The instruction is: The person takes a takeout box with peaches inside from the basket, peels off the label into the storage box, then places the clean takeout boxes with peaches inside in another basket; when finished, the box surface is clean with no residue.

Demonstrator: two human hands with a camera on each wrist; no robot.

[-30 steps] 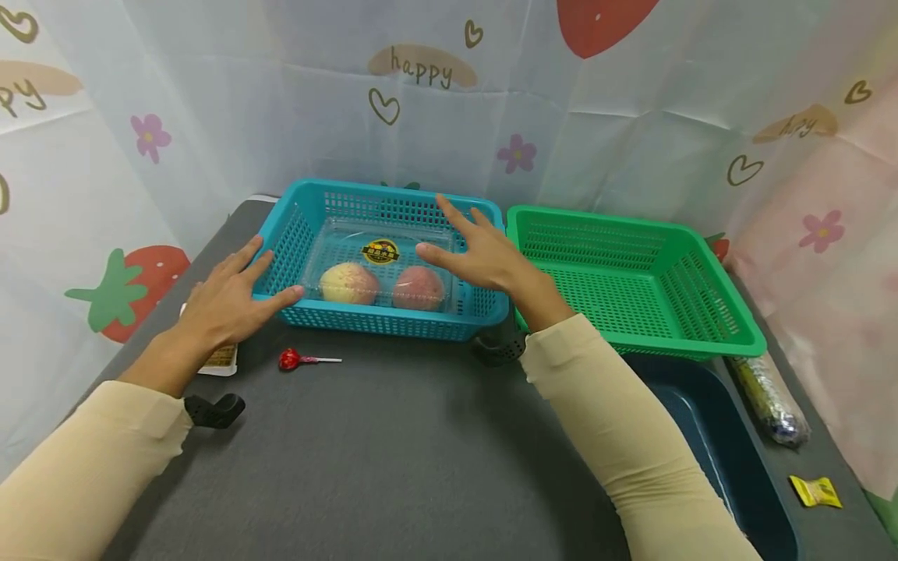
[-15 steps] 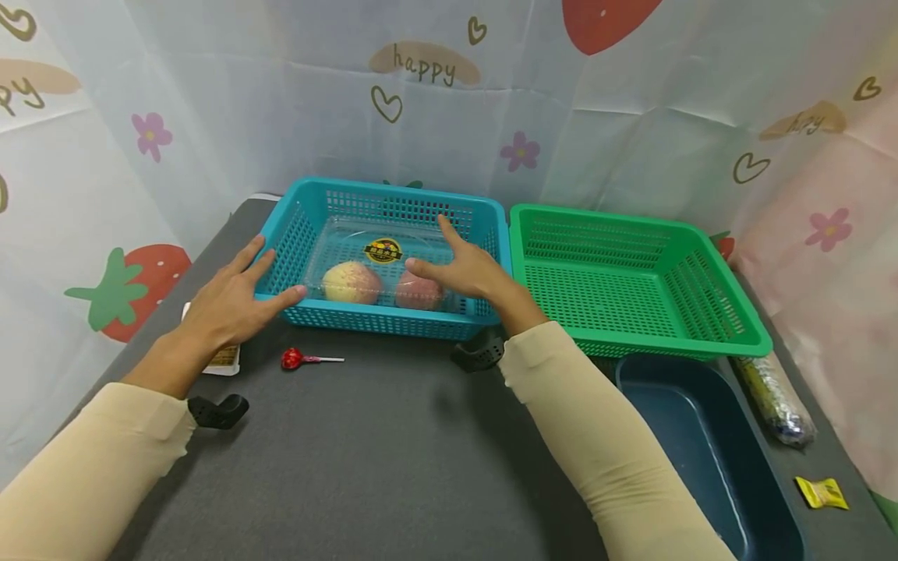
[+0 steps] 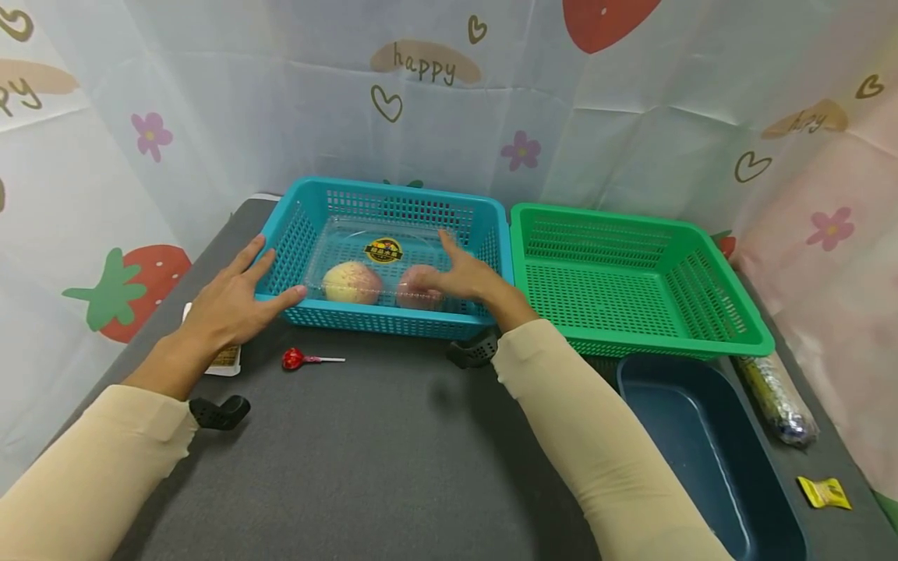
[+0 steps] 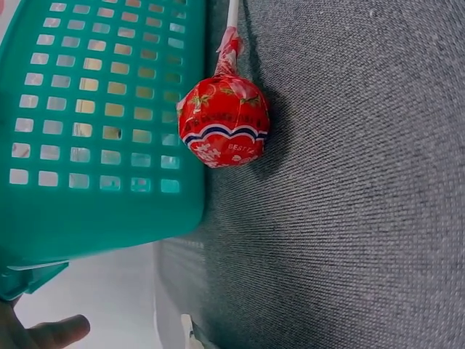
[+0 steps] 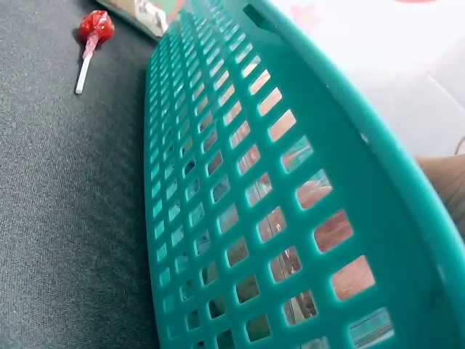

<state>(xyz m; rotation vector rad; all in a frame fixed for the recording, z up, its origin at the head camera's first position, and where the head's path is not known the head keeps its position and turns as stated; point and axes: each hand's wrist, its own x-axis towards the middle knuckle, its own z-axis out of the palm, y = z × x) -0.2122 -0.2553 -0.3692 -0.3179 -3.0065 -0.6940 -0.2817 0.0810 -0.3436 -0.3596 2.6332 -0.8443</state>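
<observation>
In the head view, a clear plastic box (image 3: 414, 236) with a round label lies inside the blue basket (image 3: 379, 317). Two peaches, one yellowish (image 3: 351, 282) and one pinker (image 3: 415, 298), show at its near side. My right hand (image 3: 466, 276) reaches into the basket at the box's right end, thumb over the pinker peach and index finger extended toward the back; its other fingers are hidden. At the basket's front left corner rests my left hand (image 3: 228, 300), fingers spread along the left rim and thumb at the front rim.
A red lollipop (image 3: 291, 358) lies before the blue basket, and a white-edged packet (image 3: 223, 362) sits partly under my left hand. To the right stand a green basket (image 3: 631, 343) and a dark blue tray (image 3: 758, 444). Beyond them lie a foil-wrapped roll (image 3: 775, 401) and yellow candy (image 3: 824, 492).
My right hand has moved down and slightly left, lower into the blue basket, its thumb now over the pinker peach. My left hand stays at the basket's corner.
</observation>
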